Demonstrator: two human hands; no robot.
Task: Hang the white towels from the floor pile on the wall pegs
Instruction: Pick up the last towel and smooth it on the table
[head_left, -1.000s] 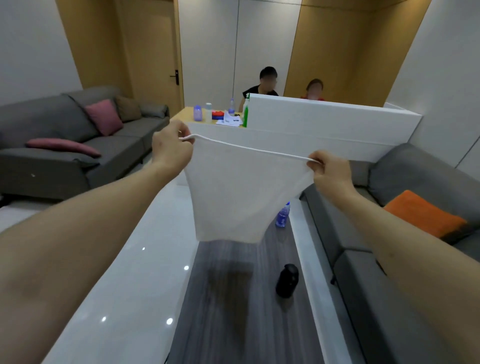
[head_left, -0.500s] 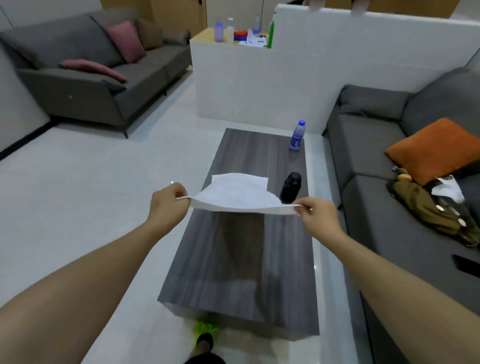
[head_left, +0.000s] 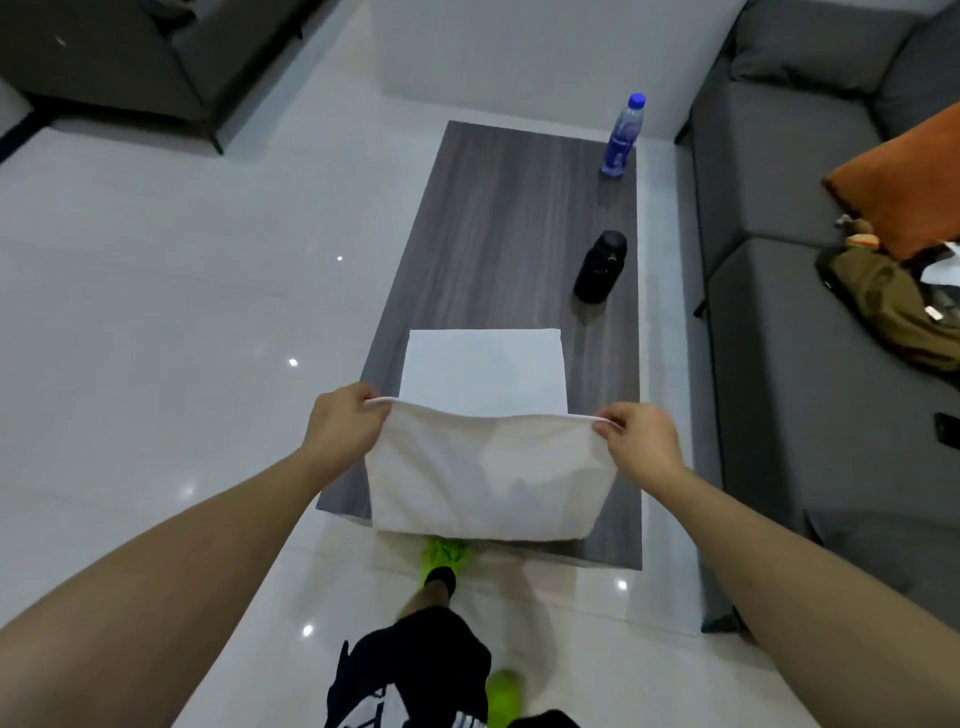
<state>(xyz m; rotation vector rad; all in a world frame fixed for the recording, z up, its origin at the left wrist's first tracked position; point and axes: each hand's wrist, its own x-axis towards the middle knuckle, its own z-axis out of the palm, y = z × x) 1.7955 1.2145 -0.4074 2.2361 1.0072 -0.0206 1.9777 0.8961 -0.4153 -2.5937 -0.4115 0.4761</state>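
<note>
Grey desk (head_left: 498, 218) below: left hand (head_left: 345, 431) and right hand (head_left: 641, 447) pinch the towel (head_left: 488, 478) corners, long edge stretched left-right.

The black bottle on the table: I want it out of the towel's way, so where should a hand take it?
Grip the black bottle round its wide body, below the narrower cap, coming from the near side. It stands upright on the table with open space around it, so fingers can wrap it. The towel occupies both hands now.
</note>
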